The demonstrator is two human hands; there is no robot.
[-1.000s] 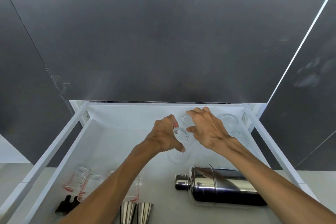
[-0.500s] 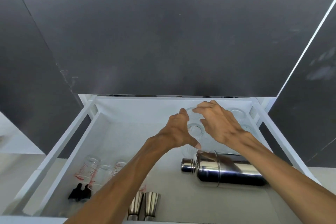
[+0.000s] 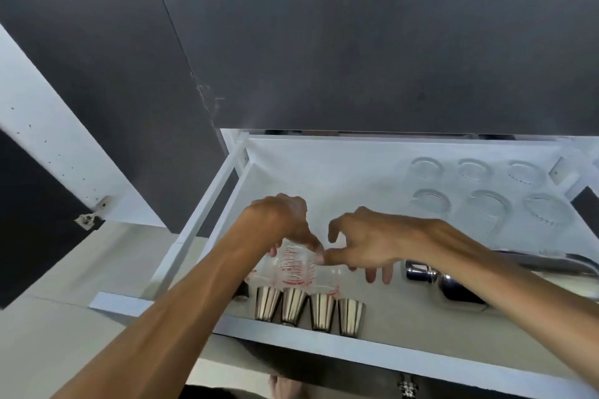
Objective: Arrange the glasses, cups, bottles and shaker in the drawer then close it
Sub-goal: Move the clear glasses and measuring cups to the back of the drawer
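The white drawer (image 3: 421, 358) stands pulled out. Several clear glasses (image 3: 483, 207) stand in two rows at its back right. A steel shaker (image 3: 453, 288) lies on its side at the right. Several steel cups (image 3: 293, 304) line the front edge. Behind them stand clear measuring glasses with red marks (image 3: 296, 265). My left hand (image 3: 285, 220) comes down over the top of one measuring glass, fingers closed on its rim. My right hand (image 3: 363, 243) is just to its right with fingers spread downward, and its thumb tip touches the same glass.
A small black object (image 3: 241, 290) lies at the drawer's front left, mostly hidden by my left arm. Dark cabinet fronts (image 3: 356, 42) rise above the drawer. An open cabinet door with a hinge (image 3: 86, 220) is at the left.
Both hands left the clear glasses at the back right and came forward and left to the measuring glasses. The view has swung left.
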